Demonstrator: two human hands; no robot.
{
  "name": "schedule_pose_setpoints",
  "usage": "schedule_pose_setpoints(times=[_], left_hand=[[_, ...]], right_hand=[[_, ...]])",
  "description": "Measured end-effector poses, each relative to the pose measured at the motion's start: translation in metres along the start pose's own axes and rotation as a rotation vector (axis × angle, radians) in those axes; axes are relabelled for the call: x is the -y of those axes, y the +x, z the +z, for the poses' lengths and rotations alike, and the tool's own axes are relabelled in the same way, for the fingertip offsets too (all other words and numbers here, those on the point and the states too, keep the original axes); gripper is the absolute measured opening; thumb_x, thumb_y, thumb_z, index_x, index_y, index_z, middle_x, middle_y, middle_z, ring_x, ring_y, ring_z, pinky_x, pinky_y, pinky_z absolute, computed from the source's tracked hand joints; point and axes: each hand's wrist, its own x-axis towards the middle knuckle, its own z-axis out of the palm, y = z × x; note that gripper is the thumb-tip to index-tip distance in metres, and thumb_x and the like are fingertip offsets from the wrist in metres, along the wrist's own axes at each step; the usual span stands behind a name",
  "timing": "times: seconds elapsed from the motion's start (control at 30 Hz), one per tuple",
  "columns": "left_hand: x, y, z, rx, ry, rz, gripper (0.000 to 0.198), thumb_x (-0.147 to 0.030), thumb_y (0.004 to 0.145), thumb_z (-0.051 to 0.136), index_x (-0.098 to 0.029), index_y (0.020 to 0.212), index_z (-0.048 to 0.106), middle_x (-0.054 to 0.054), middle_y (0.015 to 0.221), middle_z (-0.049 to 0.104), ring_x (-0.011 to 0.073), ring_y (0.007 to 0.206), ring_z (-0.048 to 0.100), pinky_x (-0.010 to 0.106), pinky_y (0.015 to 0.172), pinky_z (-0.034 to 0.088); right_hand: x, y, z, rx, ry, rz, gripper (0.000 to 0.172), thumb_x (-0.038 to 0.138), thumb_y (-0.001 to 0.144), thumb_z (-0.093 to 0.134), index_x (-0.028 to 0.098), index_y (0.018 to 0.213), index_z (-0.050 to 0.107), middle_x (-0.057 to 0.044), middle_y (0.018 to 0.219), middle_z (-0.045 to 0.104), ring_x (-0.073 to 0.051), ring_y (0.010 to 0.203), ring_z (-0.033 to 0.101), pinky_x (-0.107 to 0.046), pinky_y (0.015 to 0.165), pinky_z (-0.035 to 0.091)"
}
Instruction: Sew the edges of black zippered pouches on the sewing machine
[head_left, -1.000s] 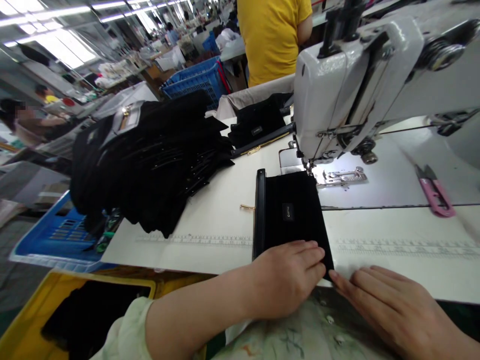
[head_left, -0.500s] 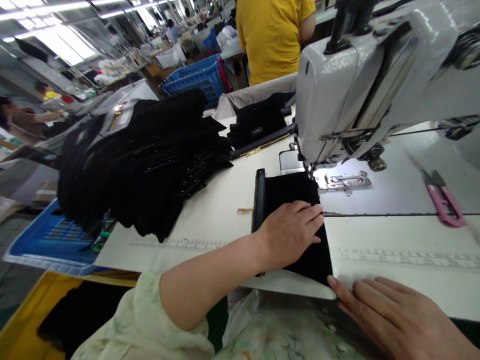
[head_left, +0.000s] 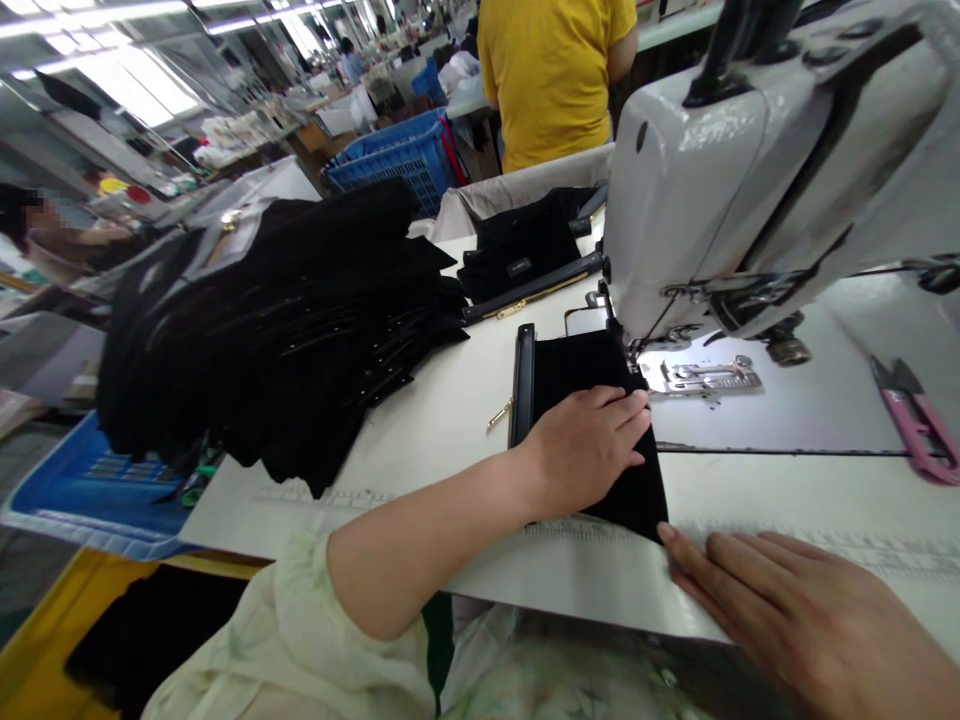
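Observation:
A black fabric piece (head_left: 577, 365) with a dark zipper band (head_left: 523, 385) along its left side lies on the white table, its top right edge at the needle area of the sewing machine (head_left: 675, 200). A gold zipper pull (head_left: 500, 413) sticks out to the left. My left hand (head_left: 589, 445) lies on the fabric, fingers spread toward its right edge. Lower right, my right hand (head_left: 795, 600) pinches the fabric's bottom right corner between thumb and finger; its other fingers are extended.
Pink snips (head_left: 922, 425) lie at the right. A big pile of black pieces (head_left: 285, 320) sits at the left, above a blue crate (head_left: 142, 510). Another zippered black piece (head_left: 525, 250) lies behind. A person in yellow (head_left: 555, 80) is beyond the table.
The fabric has moved slightly up toward the machine, with both hands moving along with it. The zipper pull has swung to point down and left.

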Motion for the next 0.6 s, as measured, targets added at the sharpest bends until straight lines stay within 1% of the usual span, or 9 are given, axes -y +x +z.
schedule_pose_setpoints(times=[0.13, 0.2, 0.3, 0.37, 0.47, 0.6], left_hand=[[0.004, 0.003, 0.003, -0.024, -0.016, 0.001, 0.037, -0.029, 0.098, 0.053, -0.003, 0.125, 0.058, 0.017, 0.138, 0.058, 0.025, 0.127, 0.055, 0.036, 0.11, 0.044], [0.005, 0.003, 0.004, -0.058, -0.03, -0.003, 0.035, -0.028, 0.098, 0.054, -0.002, 0.121, 0.059, 0.018, 0.133, 0.06, 0.0252, 0.125, 0.057, 0.037, 0.109, 0.046], [0.004, 0.001, 0.004, -0.089, -0.047, 0.027, 0.03, -0.027, 0.099, 0.051, -0.004, 0.114, 0.062, 0.017, 0.124, 0.065, 0.0244, 0.123, 0.059, 0.037, 0.107, 0.048], [0.001, -0.002, 0.002, -0.086, -0.052, 0.047, 0.03, -0.027, 0.1, 0.049, -0.004, 0.111, 0.064, 0.017, 0.124, 0.065, 0.0244, 0.122, 0.059, 0.036, 0.107, 0.048], [-0.005, -0.004, -0.001, -0.052, -0.056, 0.029, 0.034, -0.032, 0.099, 0.05, -0.004, 0.113, 0.063, 0.018, 0.129, 0.063, 0.0251, 0.122, 0.06, 0.036, 0.108, 0.048], [-0.008, -0.006, -0.001, -0.029, -0.048, 0.005, 0.036, -0.035, 0.099, 0.051, -0.006, 0.116, 0.063, 0.016, 0.132, 0.062, 0.0251, 0.124, 0.058, 0.036, 0.107, 0.048]], right_hand=[[-0.005, 0.0, 0.003, -0.015, -0.029, 0.021, 0.036, 0.002, 0.093, 0.029, 0.013, 0.102, 0.061, -0.004, 0.084, 0.071, -0.015, 0.066, 0.064, -0.031, 0.064, 0.05], [-0.007, 0.002, 0.003, -0.034, -0.022, 0.021, 0.035, 0.002, 0.093, 0.03, 0.013, 0.102, 0.062, -0.005, 0.084, 0.071, -0.015, 0.066, 0.064, -0.031, 0.063, 0.05], [-0.009, 0.003, 0.002, -0.042, -0.005, 0.017, 0.035, 0.004, 0.094, 0.03, 0.013, 0.101, 0.063, -0.005, 0.084, 0.071, -0.014, 0.065, 0.063, -0.029, 0.063, 0.05], [-0.009, 0.002, 0.002, -0.035, -0.006, 0.023, 0.034, 0.003, 0.093, 0.031, 0.013, 0.103, 0.063, -0.004, 0.084, 0.071, -0.013, 0.066, 0.063, -0.028, 0.064, 0.05], [-0.008, -0.001, 0.004, -0.029, -0.02, 0.023, 0.034, 0.002, 0.092, 0.032, 0.014, 0.105, 0.061, -0.003, 0.086, 0.071, -0.013, 0.069, 0.064, -0.028, 0.066, 0.05], [-0.009, 0.0, 0.003, -0.021, -0.027, 0.009, 0.034, 0.002, 0.094, 0.03, 0.014, 0.104, 0.06, -0.002, 0.083, 0.07, -0.013, 0.066, 0.064, -0.028, 0.064, 0.05]])
